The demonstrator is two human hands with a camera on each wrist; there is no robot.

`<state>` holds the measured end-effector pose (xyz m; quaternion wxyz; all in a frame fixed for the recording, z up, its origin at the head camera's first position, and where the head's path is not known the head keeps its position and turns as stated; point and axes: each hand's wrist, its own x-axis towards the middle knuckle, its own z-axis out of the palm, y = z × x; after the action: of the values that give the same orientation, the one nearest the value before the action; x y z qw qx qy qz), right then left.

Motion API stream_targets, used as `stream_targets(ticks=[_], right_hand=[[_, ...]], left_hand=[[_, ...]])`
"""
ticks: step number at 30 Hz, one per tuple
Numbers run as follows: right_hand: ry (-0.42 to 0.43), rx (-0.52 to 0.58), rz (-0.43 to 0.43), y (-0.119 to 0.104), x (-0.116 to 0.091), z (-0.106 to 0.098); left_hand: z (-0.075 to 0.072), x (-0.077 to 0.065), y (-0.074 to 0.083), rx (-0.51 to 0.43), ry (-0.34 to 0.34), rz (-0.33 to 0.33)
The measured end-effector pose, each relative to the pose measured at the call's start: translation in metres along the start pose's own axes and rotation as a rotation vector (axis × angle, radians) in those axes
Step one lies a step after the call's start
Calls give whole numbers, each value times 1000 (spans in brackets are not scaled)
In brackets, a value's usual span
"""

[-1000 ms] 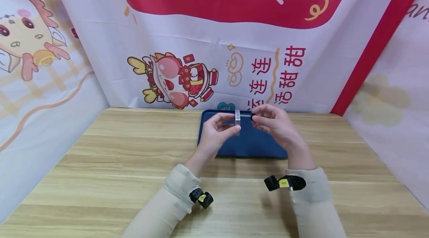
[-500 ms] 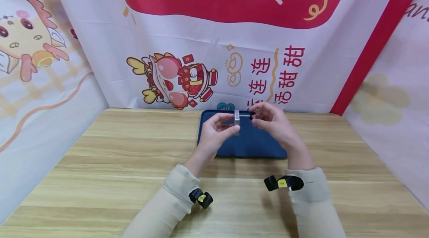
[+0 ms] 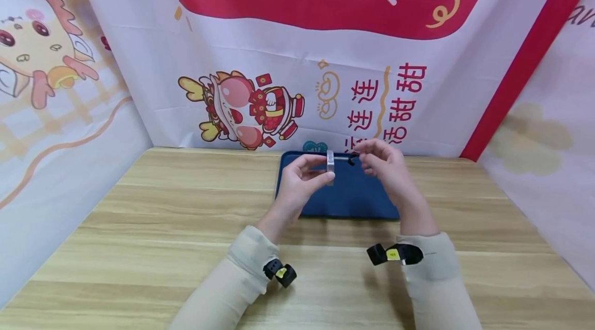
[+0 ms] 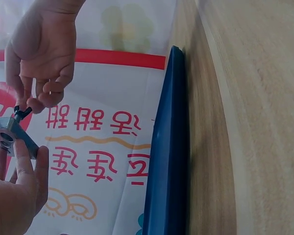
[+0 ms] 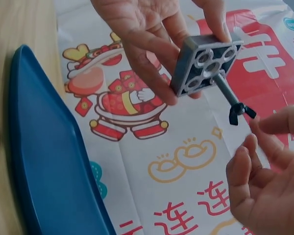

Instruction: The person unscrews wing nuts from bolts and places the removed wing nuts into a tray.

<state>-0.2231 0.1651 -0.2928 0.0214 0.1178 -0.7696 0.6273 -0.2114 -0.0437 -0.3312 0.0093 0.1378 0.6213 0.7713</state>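
Note:
My left hand point(image 3: 297, 180) holds a square grey metal block point(image 5: 195, 73) with several round holes in its face, thumb and fingers on its edges. Out of one hole sticks a wing screw point(image 5: 227, 90), a threaded rod ending in black wings. My right hand point(image 3: 388, 167) is at the winged end, its fingers loosely bent. In the right wrist view, one fingertip point(image 5: 255, 126) lies against or very near a wing; contact is hard to tell. Both wings show uncovered there. Block and screw are held up above the blue tray point(image 3: 348, 203).
The tray lies on a wood-grain table point(image 3: 186, 226), near its back edge. Behind it hangs a white and red printed cloth point(image 3: 297, 46), with more printed cloth at both sides. Each sleeve cuff carries a small black camera point(image 3: 377, 254).
The right fingers held the black winged end before; now they have loosened and drawn slightly right, showing more of the wings. The left hand and block have stayed nearly in place.

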Motion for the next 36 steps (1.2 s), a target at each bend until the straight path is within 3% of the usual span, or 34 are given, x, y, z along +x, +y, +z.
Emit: stream_targets(ticks=[4,8,21,25,36], right_hand=[[7,104,96,-2,0,2],[-34,130,153,-2,0,5],[-63,253,143,-2,2,6],[-78,242,124,0,2,4],[-114,76,37,3,2,-2]], left_hand=[[1,0,-1,6,2,5],[1,0,-1,8,0,7],[0,0,-2,8,0,5],[0,0,-2,11,0,-3],[1,-1,-2,11,-2,-10]])
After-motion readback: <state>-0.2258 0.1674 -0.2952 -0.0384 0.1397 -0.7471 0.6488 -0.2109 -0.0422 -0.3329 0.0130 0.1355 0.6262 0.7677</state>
